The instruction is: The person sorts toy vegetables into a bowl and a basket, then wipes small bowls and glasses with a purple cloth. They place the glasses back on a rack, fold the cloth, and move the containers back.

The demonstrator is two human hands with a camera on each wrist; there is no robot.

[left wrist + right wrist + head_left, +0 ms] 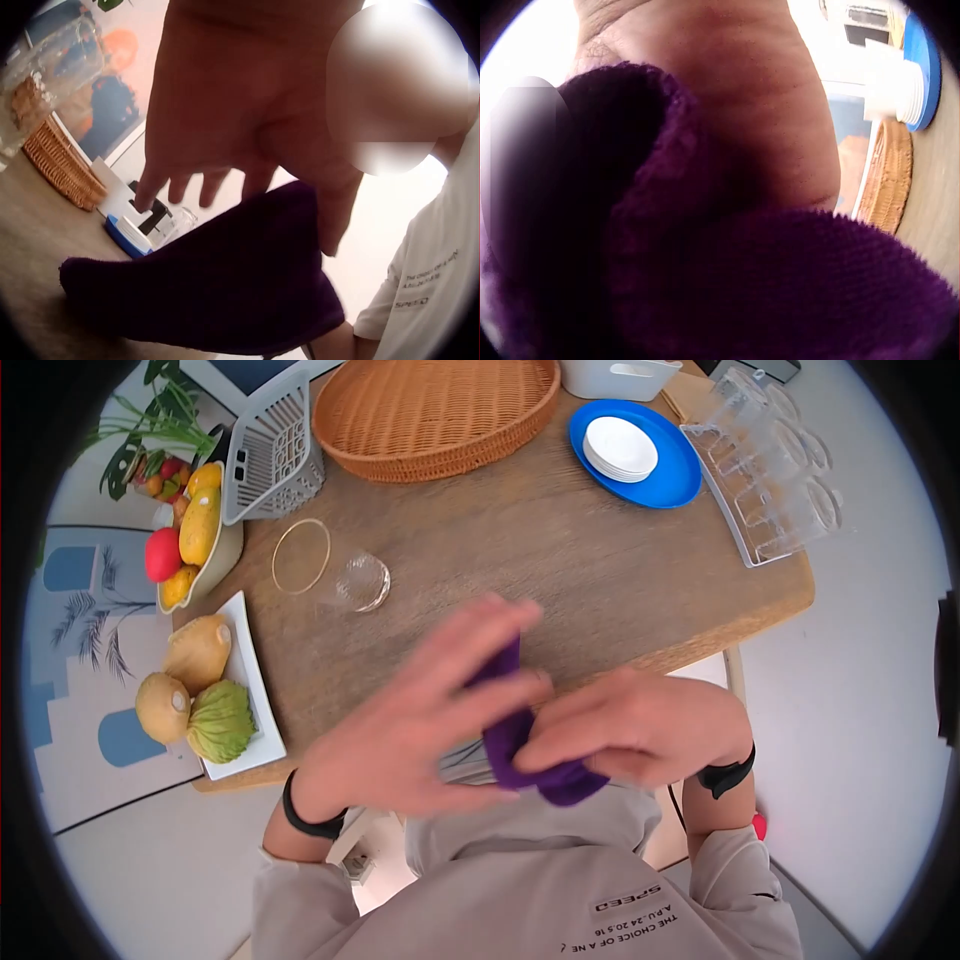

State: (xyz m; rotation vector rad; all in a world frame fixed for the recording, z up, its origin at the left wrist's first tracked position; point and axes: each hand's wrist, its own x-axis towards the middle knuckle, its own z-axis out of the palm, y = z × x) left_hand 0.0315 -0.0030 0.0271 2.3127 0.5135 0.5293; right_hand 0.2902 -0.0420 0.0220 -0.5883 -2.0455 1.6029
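Observation:
A purple cloth (508, 745) hangs folded between the two hands, over the table's front edge. The right hand (640, 725) grips it, with thumb and fingers bent onto the fabric; in the right wrist view its folds (802, 277) cover the fingers. My left hand (410, 710) is beside the cloth, its fingers stretched out and blurred. In the left wrist view the left palm (232, 97) faces the camera with fingers extended, and the cloth (202, 292) spreads below them. A clear glass (364, 582) with a gold rim stands farther back on the table.
At left are a white plate (258, 685) of fruit, a fruit bowl (225, 560) and a grey basket (270, 460). A wicker tray (435, 410) is at the back. On the right, a blue plate (680, 475) bears white dishes (620, 448), beside a rack of glass mugs (780, 450).

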